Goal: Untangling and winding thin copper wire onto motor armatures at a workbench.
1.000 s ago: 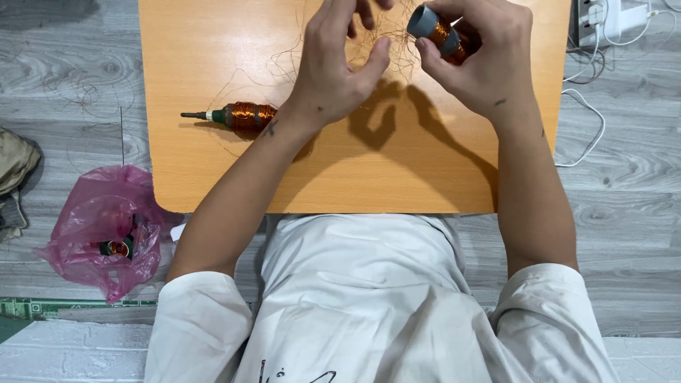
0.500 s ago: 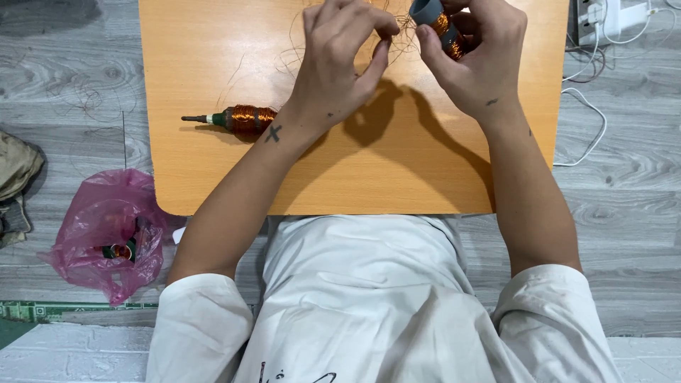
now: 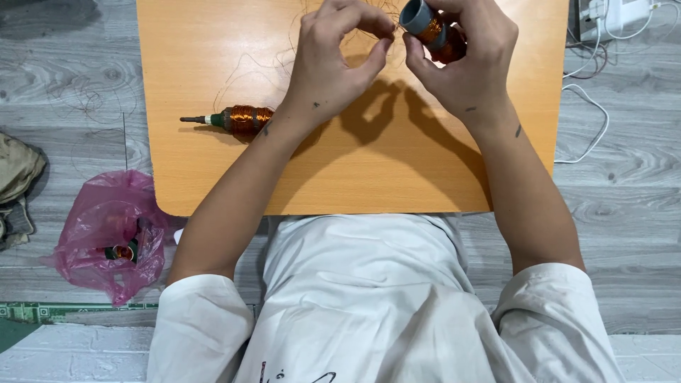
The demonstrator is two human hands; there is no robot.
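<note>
My right hand (image 3: pixel 468 64) grips a small motor rotor (image 3: pixel 431 30) wound with copper wire, its grey end cap turned towards the left. My left hand (image 3: pixel 335 60) is beside it, thumb and forefinger pinched on a thin strand of copper wire (image 3: pixel 394 21) that leads to the rotor. Both hands hover over the far part of the orange wooden table (image 3: pixel 213 50). A second rotor (image 3: pixel 237 119) with a copper winding and a dark shaft lies on the table near my left forearm. Loose thin wire (image 3: pixel 248 74) curls across the tabletop.
A pink plastic bag (image 3: pixel 106 234) holding small parts lies on the grey plank floor at the left. A khaki cloth thing (image 3: pixel 15 174) is at the left edge. A white power strip (image 3: pixel 610 14) and white cables (image 3: pixel 589 120) lie on the floor at the upper right.
Both hands have drawn closer together. My left fingers have closed from a spread pose into a pinch on the wire next to the rotor.
</note>
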